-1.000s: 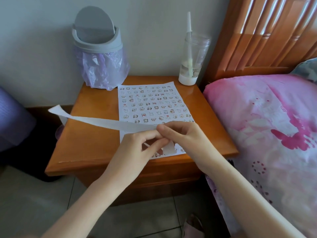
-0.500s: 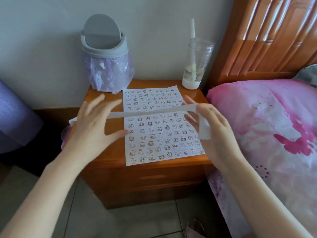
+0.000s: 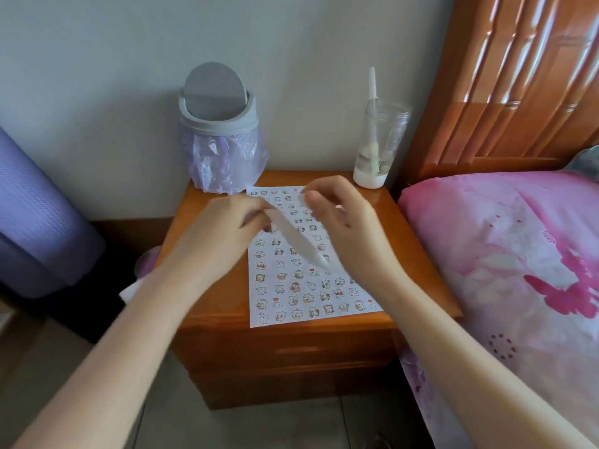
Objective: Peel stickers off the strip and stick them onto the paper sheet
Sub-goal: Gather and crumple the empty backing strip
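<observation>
Light: soft, even daylight; the scene was moderately bright.
Glare: white streaks lay on the headboard (image 3: 518,76) slats and a sheen on the nightstand (image 3: 379,202) top.
Shadows: weak throughout.
Blur: the left hand (image 3: 223,234), right hand (image 3: 346,228) and strip (image 3: 298,241) were motion-smeared.
Distortion: the frame edges bowed.

The white rectangular paper sheet (image 3: 319,319) shows rows of small cartoon stickers (image 3: 295,286) (white and brown, some red). The pale white paper strip (image 3: 298,241) is plain. Orange-brown wooden table (image 3: 210,303); grey plastic swing-lid bin (image 3: 215,102), lilac-lined; pink-and-white flowered bed cover (image 3: 502,254).
</observation>
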The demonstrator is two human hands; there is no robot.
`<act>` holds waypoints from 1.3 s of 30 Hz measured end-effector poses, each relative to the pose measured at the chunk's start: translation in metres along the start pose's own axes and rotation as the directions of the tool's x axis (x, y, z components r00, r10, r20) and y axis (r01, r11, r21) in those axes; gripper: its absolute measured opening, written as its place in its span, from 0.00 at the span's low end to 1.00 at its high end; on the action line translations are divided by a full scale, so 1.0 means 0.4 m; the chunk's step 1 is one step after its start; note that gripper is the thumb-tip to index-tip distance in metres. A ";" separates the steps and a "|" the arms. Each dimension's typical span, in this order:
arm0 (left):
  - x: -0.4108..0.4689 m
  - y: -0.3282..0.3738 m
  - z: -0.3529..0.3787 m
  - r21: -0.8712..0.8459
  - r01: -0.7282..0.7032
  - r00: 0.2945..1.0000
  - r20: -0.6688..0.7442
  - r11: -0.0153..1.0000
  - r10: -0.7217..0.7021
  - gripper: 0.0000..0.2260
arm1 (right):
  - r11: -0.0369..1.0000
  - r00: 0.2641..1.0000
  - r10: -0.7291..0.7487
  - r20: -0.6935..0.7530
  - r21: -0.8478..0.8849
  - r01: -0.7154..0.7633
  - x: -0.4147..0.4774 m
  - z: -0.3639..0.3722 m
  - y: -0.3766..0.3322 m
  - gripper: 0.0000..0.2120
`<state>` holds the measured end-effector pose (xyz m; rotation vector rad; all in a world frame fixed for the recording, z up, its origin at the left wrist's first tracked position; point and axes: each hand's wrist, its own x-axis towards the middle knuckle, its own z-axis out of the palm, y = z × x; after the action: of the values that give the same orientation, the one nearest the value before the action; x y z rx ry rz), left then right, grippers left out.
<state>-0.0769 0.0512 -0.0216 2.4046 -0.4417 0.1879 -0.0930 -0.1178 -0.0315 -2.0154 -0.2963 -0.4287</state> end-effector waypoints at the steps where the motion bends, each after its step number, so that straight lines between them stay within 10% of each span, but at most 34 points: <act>1: 0.014 0.019 0.012 0.028 0.011 1.000 0.017 1.000 -0.011 0.11 | 1.000 1.000 -0.009 0.022 -0.007 0.009 0.006 0.020 -0.013 0.08; 6: 0.048 0.054 0.022 0.077 0.111 0.991 0.067 0.991 -0.116 0.09 | 0.997 0.997 0.069 0.030 0.020 -0.069 0.014 0.048 -0.017 0.16; 14: 0.020 0.049 0.008 -0.092 0.122 0.964 0.248 0.988 -0.096 0.35 | 0.994 0.996 0.073 0.050 0.074 -0.077 0.011 0.002 0.005 0.04; 21: -0.044 -0.016 -0.068 -0.236 0.208 0.942 0.310 0.949 -0.129 0.18 | 0.989 0.947 0.133 -0.293 -0.029 -0.148 0.053 -0.084 0.070 0.03; 28: -0.058 -0.013 -0.062 -0.430 0.214 0.976 0.136 0.877 -0.171 0.12 | 0.982 0.937 0.160 -0.310 -0.050 -0.185 0.053 -0.057 0.073 0.03; 34: -0.044 0.040 0.020 -0.418 0.334 0.924 0.320 0.845 -0.207 0.38 | 0.973 0.926 0.220 -0.308 0.131 -0.188 0.096 -0.034 0.024 0.05; 39: -0.070 0.037 0.021 -0.487 0.388 0.859 0.499 0.782 -0.115 0.12 | 0.960 0.901 0.258 -0.348 0.193 -0.200 0.134 -0.050 0.012 0.06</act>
<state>-0.1084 0.0425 -0.0259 1.8491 -0.3001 -0.5692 -0.0462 -0.1365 -0.0042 -1.7493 0.1408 -0.6052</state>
